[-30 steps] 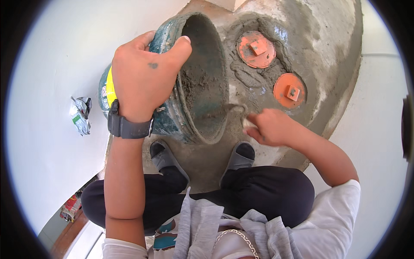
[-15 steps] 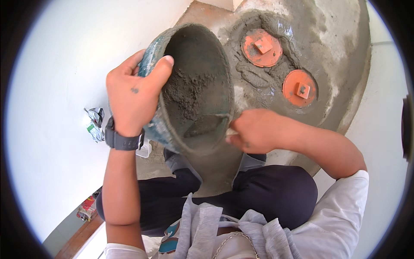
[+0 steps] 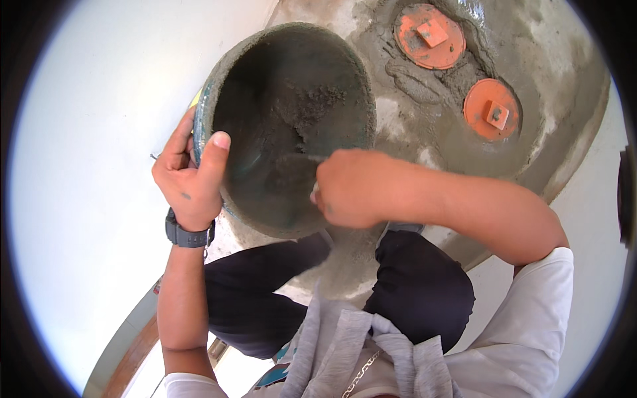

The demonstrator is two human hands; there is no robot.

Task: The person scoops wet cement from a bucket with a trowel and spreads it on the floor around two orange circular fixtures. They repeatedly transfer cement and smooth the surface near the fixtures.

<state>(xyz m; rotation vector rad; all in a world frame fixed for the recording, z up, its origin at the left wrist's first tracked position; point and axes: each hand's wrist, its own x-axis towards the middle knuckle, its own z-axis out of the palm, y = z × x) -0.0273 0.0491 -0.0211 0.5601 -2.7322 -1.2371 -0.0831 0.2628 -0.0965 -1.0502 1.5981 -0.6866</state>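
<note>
A mortar-crusted green bucket (image 3: 265, 76) is held tilted, its mouth facing me. My left hand (image 3: 189, 176) grips its left rim, thumb over the edge and fingers behind the outer wall. Inside, a lump of wet grey mortar (image 3: 315, 109) clings to the far part of the wall. My right hand (image 3: 358, 189) is closed around a trowel (image 3: 305, 157) at the bucket's right side. The trowel's blade reaches into the bucket; motion blur and mortar hide most of its outline.
Right of the bucket, two round orange covers with square knobs, one farther (image 3: 430, 36) and one nearer (image 3: 491, 109), sit in wet mortar on the floor (image 3: 458, 156). White walls stand at left and right. My bent knees are below the bucket.
The bucket has tipped more toward me, and my left hand has shifted slightly left and down with it. My right hand has moved left over the bucket's rim, bringing the trowel further in.
</note>
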